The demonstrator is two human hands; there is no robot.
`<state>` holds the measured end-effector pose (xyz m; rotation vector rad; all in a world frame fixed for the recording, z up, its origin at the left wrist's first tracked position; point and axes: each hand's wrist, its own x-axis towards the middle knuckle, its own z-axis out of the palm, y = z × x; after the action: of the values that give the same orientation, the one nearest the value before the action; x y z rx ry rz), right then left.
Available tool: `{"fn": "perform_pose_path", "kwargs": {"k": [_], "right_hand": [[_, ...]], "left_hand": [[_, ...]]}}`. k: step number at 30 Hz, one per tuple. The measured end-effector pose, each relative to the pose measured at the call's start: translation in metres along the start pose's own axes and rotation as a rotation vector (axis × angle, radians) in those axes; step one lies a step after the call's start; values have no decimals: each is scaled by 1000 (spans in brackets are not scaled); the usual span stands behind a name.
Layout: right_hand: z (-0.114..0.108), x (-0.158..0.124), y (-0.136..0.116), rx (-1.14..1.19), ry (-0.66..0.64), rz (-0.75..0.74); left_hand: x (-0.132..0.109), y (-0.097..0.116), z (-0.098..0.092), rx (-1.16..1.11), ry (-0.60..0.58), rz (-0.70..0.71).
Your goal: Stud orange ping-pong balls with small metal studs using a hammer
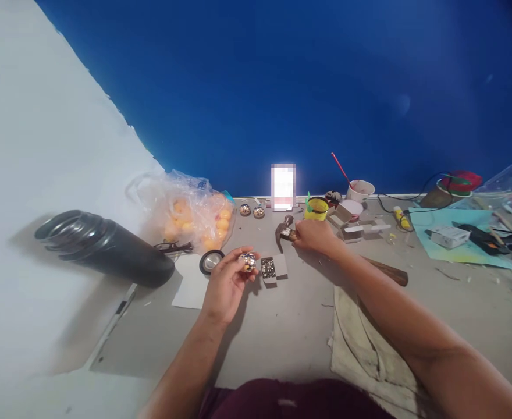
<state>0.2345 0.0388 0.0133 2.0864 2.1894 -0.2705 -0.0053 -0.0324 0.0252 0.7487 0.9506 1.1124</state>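
1. Lying at the far left of the worktop (282, 355): a clear plastic bag (190, 189) containing orange balls (222, 224).
2. Left hand (225, 285): fingers closed on a metal-studded ball (249, 262), held over the middle of the worktop.
3. Farther off, by the wall: two similar balls (259, 212). Just right of the held ball: a small open box (281, 265) of shiny metal pieces (267, 267).
4. Right hand (315, 235): gripping a hammer (285, 230) close to its head; whether lifted, cannot tell.
5. Assessment: ball steadied, hammer in hand. The next move appears to call for fingertips clear of the hammer head.
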Motion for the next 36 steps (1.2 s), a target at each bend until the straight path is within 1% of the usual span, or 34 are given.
{"fn": "perform_pose_path", "kwargs": {"k": [2,4,5,7,9,11,14,17,20,25,28,31,33,34,36], "right_hand": [[-4,-4,-3,-16,27,-4],[-9,-11,-10,-16,85,-52],[-11,-15,-14,0,117,-111],[-13,-25,-25,51,158,-290],[-11,-34,-38,70,129,-465],[-4,-39,-48,27,83,-534],[5,-41,-58,-26,59,-519],[10,-38,-61,-34,38,-497],[13,-37,-64,-34,33,-493],[23,-36,-68,-19,37,-474],[28,-35,-68,-24,40,-489],[28,-36,-68,-32,46,-513],[27,-36,-69,-30,35,-512],[25,-36,-69,-28,26,-507],[23,-37,-69,-27,12,-497]], "left_hand": [[1,-4,-4,-34,14,-29],[1,-7,-7,-57,10,-38],[1,-8,-8,-58,6,-41],[1,-10,-10,-43,-2,-39],[2,-13,-12,-16,-6,-28],[5,-17,-15,19,-4,-10],[8,-23,-19,83,24,20],[9,-25,-20,140,67,55],[8,-25,-19,195,99,93],[7,-26,-16,362,176,134],[6,-26,-15,394,179,138],[6,-26,-15,378,166,161],[7,-27,-15,310,150,159],[8,-27,-15,249,135,138],[9,-28,-16,88,90,48]]}}
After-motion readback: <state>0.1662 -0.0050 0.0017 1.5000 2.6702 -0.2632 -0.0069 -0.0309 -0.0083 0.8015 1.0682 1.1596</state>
